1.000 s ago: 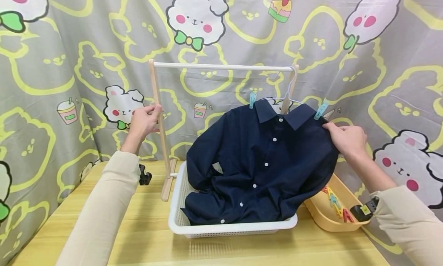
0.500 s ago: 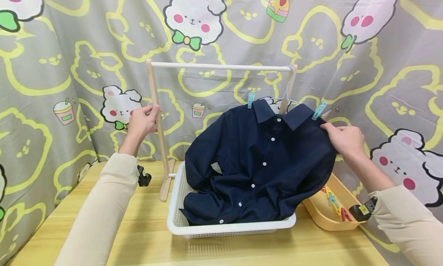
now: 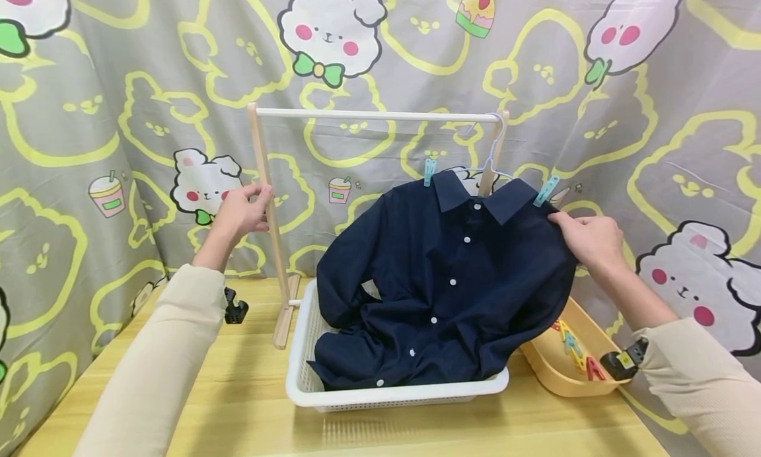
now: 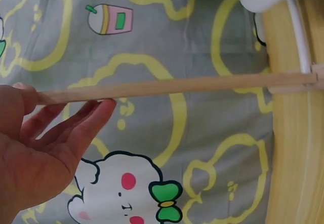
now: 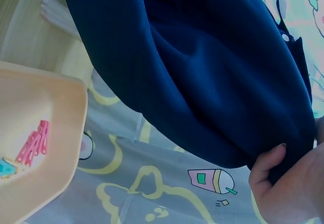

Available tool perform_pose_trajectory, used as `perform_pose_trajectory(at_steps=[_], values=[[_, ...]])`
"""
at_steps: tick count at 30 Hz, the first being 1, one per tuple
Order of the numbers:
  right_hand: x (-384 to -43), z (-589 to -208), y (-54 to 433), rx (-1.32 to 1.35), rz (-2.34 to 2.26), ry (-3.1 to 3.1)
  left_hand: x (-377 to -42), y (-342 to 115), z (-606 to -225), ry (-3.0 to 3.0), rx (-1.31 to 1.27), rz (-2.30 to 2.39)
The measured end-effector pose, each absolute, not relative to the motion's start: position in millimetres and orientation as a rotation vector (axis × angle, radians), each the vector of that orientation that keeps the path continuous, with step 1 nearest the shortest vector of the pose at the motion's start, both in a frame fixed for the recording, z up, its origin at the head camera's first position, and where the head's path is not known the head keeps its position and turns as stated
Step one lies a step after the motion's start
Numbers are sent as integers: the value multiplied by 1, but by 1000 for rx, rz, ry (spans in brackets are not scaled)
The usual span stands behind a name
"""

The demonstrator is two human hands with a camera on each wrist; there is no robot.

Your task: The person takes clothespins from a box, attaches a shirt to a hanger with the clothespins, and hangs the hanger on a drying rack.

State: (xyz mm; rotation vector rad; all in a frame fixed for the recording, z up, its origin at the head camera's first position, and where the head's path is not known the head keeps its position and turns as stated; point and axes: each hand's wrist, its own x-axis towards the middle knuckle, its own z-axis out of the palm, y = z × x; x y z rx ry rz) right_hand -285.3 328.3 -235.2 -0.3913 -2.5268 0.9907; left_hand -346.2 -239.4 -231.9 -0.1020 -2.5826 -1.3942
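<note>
My left hand (image 3: pixel 240 212) grips the left wooden post (image 3: pixel 261 154) of a small garment rack, thumb and fingers meeting at it. In the left wrist view the fingertips touch the edge of the post (image 4: pixel 167 87). A dark navy button-up shirt (image 3: pixel 416 265) hangs on a thin lilac hanger (image 3: pixel 491 154), hooked at the right end of the rack's white rail (image 3: pixel 368 115). Two teal clothespins, one left (image 3: pixel 429 172) and one right (image 3: pixel 545 191), clip the shirt near its collar. My right hand (image 3: pixel 594 240) pinches the shirt's shoulder on the right.
The shirt's lower part lies in a white perforated basket (image 3: pixel 392 397) on the wooden table (image 3: pixel 238 404). Right of it stands an orange tray (image 3: pixel 571 386) with several coloured clothespins (image 3: pixel 573 348). A patterned curtain (image 3: pixel 368 47) hangs close behind the rack.
My left wrist and forearm have shifted slightly left, with the hand still at the post. The right hand and the shirt stay as they were; the head view has drifted slightly.
</note>
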Motion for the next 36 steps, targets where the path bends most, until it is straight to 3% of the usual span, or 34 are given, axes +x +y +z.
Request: perform_pose_trajectory(at_steps=[9, 17, 36], values=[[-285, -234, 328, -359, 978, -2538, -334, -241, -252, -2804, 29, -1054], [-283, -234, 327, -324, 980, -2549, -323, -235, -283, -2909, -57, -1015], [-284, -237, 327, -294, 960, -2560, -304, -191, -355, -3128, -217, -1450]])
